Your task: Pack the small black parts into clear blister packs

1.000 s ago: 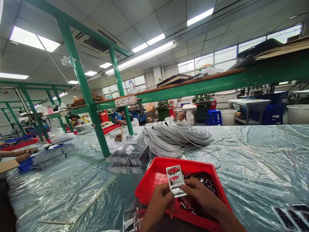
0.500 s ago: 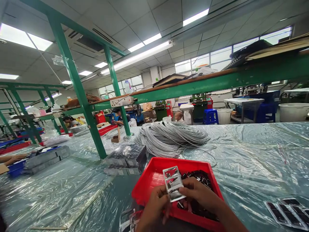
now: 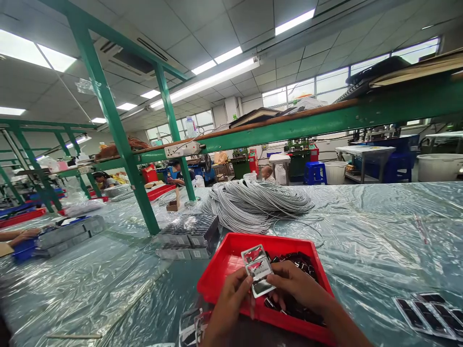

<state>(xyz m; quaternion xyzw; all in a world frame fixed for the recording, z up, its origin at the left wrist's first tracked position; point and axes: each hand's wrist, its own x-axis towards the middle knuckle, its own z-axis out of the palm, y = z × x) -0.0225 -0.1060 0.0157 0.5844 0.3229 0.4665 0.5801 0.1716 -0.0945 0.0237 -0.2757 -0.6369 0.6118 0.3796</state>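
Observation:
Both my hands meet low in the middle, over a red tray [image 3: 224, 270]. Between them stands a small clear plastic pack [image 3: 257, 270] with compartments, held upright. My left hand [image 3: 228, 303] pinches its left edge with fingers and thumb. My right hand [image 3: 298, 286] grips its right side, fingers curled. Several small dark glossy parts [image 3: 302, 262] lie heaped in the tray's right half, just behind my right hand.
A big coil of grey cable [image 3: 253, 205] lies behind the tray. Stacked flat packs [image 3: 190, 231] sit left of it by a green post [image 3: 119, 130]. Dark strips [image 3: 428, 313] lie at the right. Another person's hand [image 3: 21, 236] rests far left. Plastic sheeting [image 3: 379, 231] covers the table.
The pack and both hands have stayed over the tray, shifting slightly; the pack is tilted a little more. The camera has drifted slightly.

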